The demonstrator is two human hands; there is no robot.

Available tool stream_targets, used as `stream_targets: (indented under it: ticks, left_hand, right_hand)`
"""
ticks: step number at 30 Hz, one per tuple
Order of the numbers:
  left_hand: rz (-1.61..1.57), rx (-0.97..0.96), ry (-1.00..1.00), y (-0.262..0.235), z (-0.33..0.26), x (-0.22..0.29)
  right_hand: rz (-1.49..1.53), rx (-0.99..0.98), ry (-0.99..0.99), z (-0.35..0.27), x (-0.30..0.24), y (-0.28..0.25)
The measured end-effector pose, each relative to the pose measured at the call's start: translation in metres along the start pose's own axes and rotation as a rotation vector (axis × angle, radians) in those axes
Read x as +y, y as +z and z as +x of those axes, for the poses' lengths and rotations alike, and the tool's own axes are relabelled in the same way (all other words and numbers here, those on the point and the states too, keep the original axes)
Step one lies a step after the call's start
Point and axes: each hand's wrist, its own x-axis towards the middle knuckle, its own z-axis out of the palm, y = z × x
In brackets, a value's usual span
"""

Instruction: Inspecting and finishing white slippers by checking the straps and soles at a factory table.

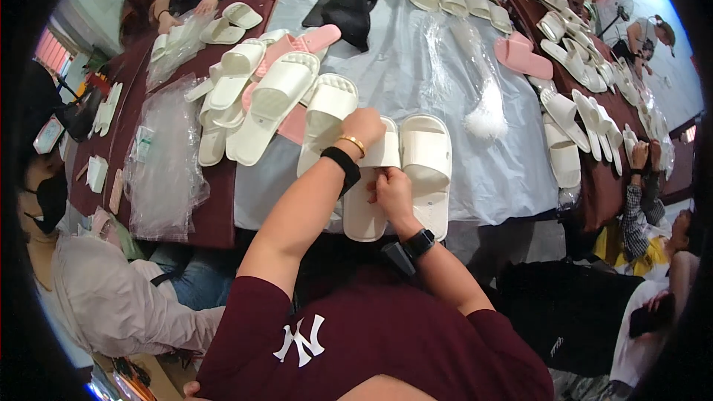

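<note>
Left hand (364, 134) and right hand (395, 194) meet at the strap (391, 150) of a white slipper (362, 217), fingers (379, 186) curled, grip indeterminable; steadying it appears advisable.

A cream, broad-strapped moulded slipper (362, 208) lies before me at the near edge of the grey plastic sheet (512, 186), my left hand (364, 132) over its strap, my right hand (392, 191) at the strap's near edge. Its cream mate (425, 160) lies just right. Left of my hands is a heap of cream and pink slippers (271, 104); farther left, flat clear plastic bags (167, 178). Beyond the mate, rightward, lies a bundle of thin white plastic strands (486, 115).
</note>
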Motion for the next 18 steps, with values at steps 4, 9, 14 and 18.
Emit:
stream_targets:
  ticks: [4,9,14,18]
  left_hand:
    - [-0.055,0.018,0.003,0.002,0.011,-0.008]
    - [-0.356,0.197,0.062,0.001,0.003,-0.014]
    - [-0.544,0.165,0.019,-0.008,-0.004,-0.016]
    - [-0.706,0.181,0.006,-0.003,0.001,-0.03]
  right_hand:
    - [-0.004,-0.001,-0.041,-0.002,-0.004,0.0]
    - [-0.353,0.025,-0.31,-0.015,0.004,-0.025]
    - [-0.588,0.099,-0.331,-0.057,-0.013,-0.079]
    - [-0.752,0.165,-0.483,-0.074,-0.013,-0.108]
